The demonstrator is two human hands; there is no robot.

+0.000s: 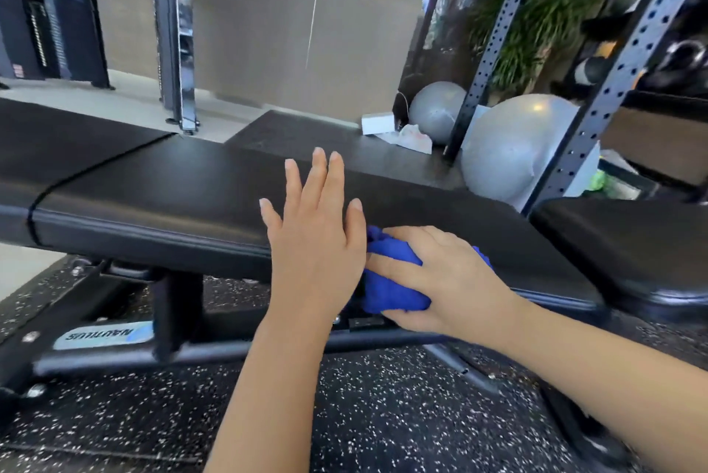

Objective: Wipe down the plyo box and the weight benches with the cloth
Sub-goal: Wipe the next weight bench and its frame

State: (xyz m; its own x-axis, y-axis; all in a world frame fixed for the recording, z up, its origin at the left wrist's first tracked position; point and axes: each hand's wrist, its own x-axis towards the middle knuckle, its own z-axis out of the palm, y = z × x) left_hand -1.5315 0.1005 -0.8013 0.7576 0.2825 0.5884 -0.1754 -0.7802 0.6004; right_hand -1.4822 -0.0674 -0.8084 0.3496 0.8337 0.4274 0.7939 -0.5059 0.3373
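Note:
A black padded weight bench (161,193) runs across the view from left to right, with a seam near its left end. My left hand (316,227) lies flat on the pad near its front edge, fingers straight and spread. Just to its right, my right hand (433,277) grips a bunched blue cloth (390,288) against the front edge of the pad. A second black pad (628,242) sits at the right. No plyo box is in view.
The bench's black frame (115,338) stands on speckled rubber flooring (383,415). Two grey exercise balls (509,150) lie behind the bench beside a perforated black rack upright (620,70). A cable machine (57,13) stands at the far left.

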